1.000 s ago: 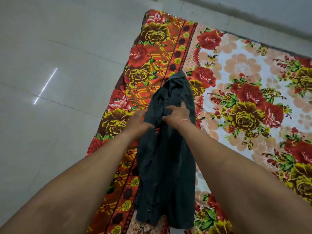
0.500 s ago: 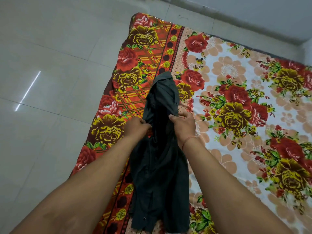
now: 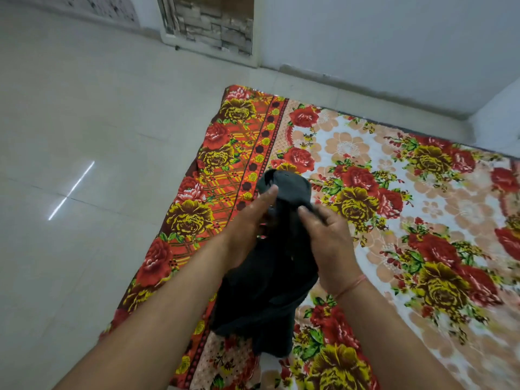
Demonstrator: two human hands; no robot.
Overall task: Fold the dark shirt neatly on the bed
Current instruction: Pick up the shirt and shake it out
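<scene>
The dark shirt (image 3: 267, 291) lies as a narrow bundle along the left border of the flowered bed sheet (image 3: 365, 175). Its far part is raised and curled over between my hands. My left hand (image 3: 250, 223) presses the shirt's left side with its fingers stretched along the cloth. My right hand (image 3: 329, 243), with a thin orange thread at the wrist, holds the shirt's right side, fingers pinching the fabric. The shirt's near end rests on the sheet between my forearms.
Pale glossy floor tiles (image 3: 84, 192) spread to the left of the bed. A white wall (image 3: 394, 46) runs behind the bed, with a doorway showing stone-like blocks (image 3: 213, 26) at the back. The sheet stretches wide to the right.
Both hands have lifted the shirt's middle and drawn it toward me, so the far end now curls over instead of lying stretched out. The view has tilted up, showing the wall and doorway.
</scene>
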